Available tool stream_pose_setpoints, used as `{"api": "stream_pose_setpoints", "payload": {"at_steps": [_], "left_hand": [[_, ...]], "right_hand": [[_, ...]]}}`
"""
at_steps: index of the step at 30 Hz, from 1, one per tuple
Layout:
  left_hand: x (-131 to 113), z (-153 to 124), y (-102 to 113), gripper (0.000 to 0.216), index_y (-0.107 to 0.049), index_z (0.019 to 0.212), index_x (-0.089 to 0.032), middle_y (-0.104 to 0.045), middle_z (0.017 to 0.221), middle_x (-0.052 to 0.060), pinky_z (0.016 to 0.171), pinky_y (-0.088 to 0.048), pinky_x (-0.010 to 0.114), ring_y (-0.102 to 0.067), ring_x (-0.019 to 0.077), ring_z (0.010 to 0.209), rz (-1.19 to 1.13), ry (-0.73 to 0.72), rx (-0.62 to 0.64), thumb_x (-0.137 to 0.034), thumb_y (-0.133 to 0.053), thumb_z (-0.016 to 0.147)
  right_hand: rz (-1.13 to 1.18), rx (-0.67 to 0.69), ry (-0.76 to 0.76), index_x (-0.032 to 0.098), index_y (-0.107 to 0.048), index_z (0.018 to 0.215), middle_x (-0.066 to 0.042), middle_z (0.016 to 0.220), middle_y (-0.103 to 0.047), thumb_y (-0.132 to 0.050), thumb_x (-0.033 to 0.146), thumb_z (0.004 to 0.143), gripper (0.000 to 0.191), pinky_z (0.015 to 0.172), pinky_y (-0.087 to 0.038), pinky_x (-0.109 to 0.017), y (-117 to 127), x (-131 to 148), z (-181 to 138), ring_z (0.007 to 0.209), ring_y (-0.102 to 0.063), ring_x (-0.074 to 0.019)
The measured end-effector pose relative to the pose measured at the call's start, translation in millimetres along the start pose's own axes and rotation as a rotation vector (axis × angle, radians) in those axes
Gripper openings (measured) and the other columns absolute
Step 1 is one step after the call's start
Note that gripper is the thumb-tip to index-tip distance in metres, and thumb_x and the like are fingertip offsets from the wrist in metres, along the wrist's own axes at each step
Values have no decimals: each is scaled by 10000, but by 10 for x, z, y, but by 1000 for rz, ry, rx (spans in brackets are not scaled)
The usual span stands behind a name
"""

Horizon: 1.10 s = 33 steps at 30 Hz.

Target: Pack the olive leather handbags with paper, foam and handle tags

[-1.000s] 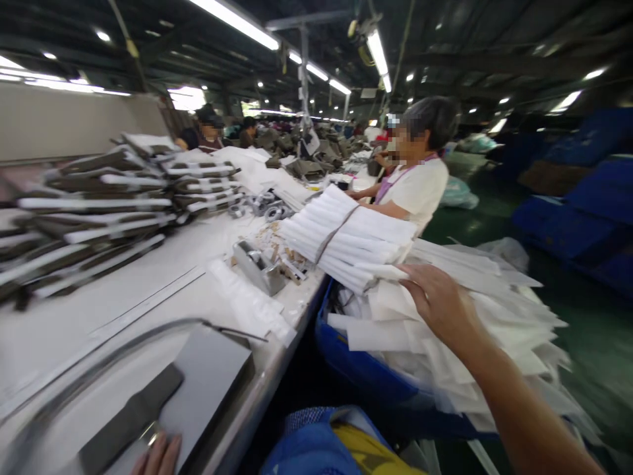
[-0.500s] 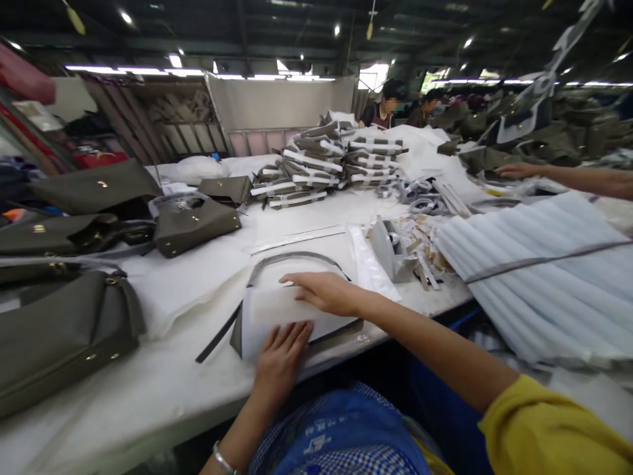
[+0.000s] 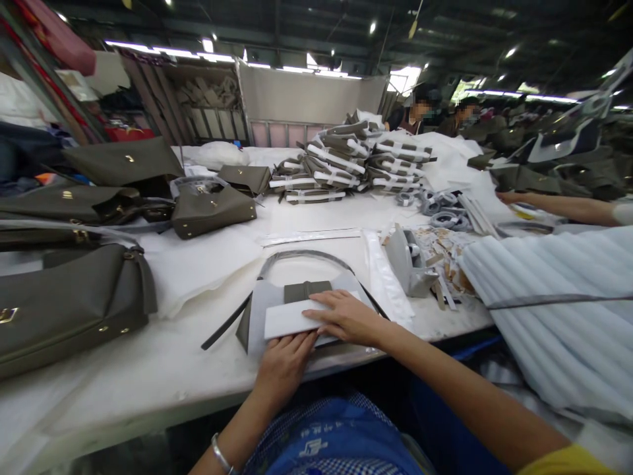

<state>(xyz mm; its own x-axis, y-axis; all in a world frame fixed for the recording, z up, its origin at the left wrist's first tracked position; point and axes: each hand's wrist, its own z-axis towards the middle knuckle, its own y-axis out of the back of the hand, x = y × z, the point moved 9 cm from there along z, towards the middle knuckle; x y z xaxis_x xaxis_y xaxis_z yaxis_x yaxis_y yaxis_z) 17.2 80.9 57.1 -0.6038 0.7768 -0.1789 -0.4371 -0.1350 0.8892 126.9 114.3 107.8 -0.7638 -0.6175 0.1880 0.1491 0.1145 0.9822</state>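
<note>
An olive handbag (image 3: 243, 324) lies on the table in front of me, largely covered by pale sheet material. Its wrapped grey handle (image 3: 299, 256) arches away from me. A folded white sheet (image 3: 287, 319) forms a band across it, and an olive panel with a strap (image 3: 305, 290) shows just behind the band. My left hand (image 3: 285, 363) rests its fingers flat along the band's near edge. On top of the band's right part lies my right hand (image 3: 346, 318), fingers apart and pressing down. A dark strap (image 3: 226, 322) sticks out at the bag's left.
Several olive handbags (image 3: 79, 303) stand at the left. Wrapped strap bundles (image 3: 336, 161) are piled at the back. A grey tape dispenser (image 3: 408, 260) sits beside paper scraps, near a stack of white foam sheets (image 3: 554, 284). Another person's arm (image 3: 558, 206) reaches in from the right.
The white sheet is now folded down towards me into a narrower band, uncovering the olive panel. My right hand has come down onto it, close to my left. The view has turned slightly left.
</note>
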Motion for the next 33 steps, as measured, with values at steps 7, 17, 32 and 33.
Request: {"api": "stream_pose_setpoints", "payload": {"at_steps": [7, 17, 32, 33], "left_hand": [[-20, -4, -18, 375, -532, 1357, -268, -698, 1200, 51, 788, -465, 334, -660, 205, 1015, 7, -13, 2, -233, -496, 986], [-103, -84, 494, 367, -585, 1272, -177, -716, 1166, 66, 983, -500, 306, -668, 170, 1076, -184, -147, -292, -71, -547, 923], [33, 172, -285, 727, -56, 1565, -301, -161, 1634, 103, 1065, -428, 554, -392, 367, 1392, -21, -184, -70, -349, -445, 953], [55, 155, -315, 707, -74, 1564, -313, -161, 1635, 99, 1065, -414, 575, -380, 377, 1398, -13, -181, -69, -346, -432, 955]], "right_hand": [[-19, -77, 29, 290, -453, 1456, -75, 1538, -418, -436, 427, 1006, 470, 1143, -277, -509, -203, 30, -8, 1405, -343, -291], [6, -81, 38, 265, -401, 1483, -53, 1545, -412, -379, 431, 1028, 485, 1172, -215, -553, -328, 0, -33, 1463, -270, -281], [-186, -335, 1, 223, -662, 1126, -8, 1287, -668, -409, 314, 1029, 286, 1150, -288, -336, 38, -1, -415, 1282, -521, -104], [-185, -413, -70, 230, -671, 1092, -1, 1234, -697, -423, 285, 1022, 264, 1146, -291, -324, 214, -70, -620, 1243, -553, -97]]}}
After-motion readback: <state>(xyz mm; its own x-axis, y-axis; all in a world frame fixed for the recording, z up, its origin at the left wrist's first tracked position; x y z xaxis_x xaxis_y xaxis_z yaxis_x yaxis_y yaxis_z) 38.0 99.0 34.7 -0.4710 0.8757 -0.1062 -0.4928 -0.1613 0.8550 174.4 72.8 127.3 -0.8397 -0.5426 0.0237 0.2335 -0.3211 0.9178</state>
